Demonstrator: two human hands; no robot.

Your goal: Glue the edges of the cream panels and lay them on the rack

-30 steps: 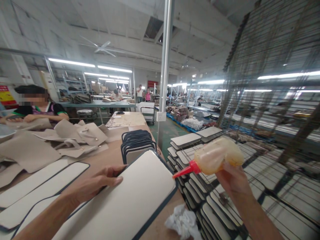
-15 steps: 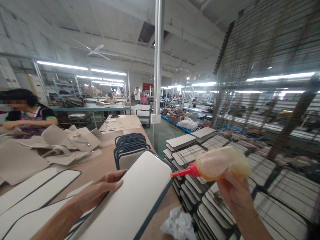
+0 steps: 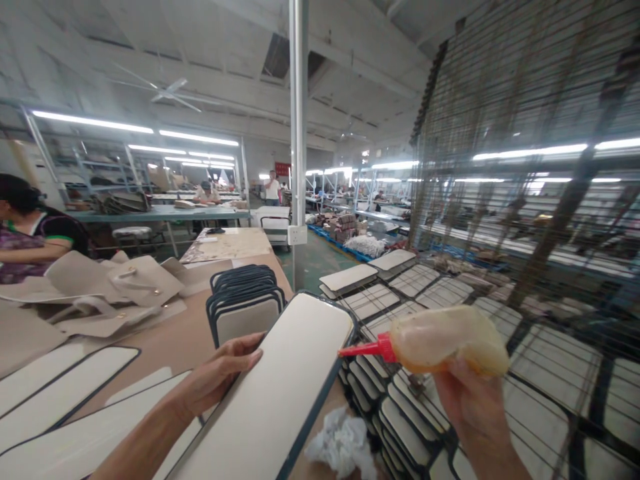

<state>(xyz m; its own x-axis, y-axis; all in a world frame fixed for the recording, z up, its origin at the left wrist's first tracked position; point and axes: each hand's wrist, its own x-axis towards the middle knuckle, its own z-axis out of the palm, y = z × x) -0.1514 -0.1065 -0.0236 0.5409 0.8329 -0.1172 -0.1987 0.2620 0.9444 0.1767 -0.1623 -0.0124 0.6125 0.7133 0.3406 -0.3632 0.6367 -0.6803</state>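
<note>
My left hand (image 3: 225,370) grips the left edge of a long cream panel (image 3: 280,387) with rounded corners and a dark blue border, held tilted above the table. In my right hand (image 3: 467,393) is a squeeze bottle (image 3: 445,339) of yellowish liquid, lying nearly level. Its red nozzle (image 3: 370,348) points left, and the tip is at the panel's right border, a little below the top corner. A shiny line shows along the border near that corner. Whether liquid is flowing I cannot tell.
Stacked dark-edged panels (image 3: 247,300) stand behind the held one. Crumpled white tissue (image 3: 343,443) lies at the table's front edge. Beige bag pieces (image 3: 115,287) and more panels lie left. A wire rack (image 3: 545,353) with panels is right. A co-worker (image 3: 35,227) sits far left.
The nozzle tip has moved down along the panel's right border, away from the top corner. The camera view has swung slightly right. Both hands keep their hold.
</note>
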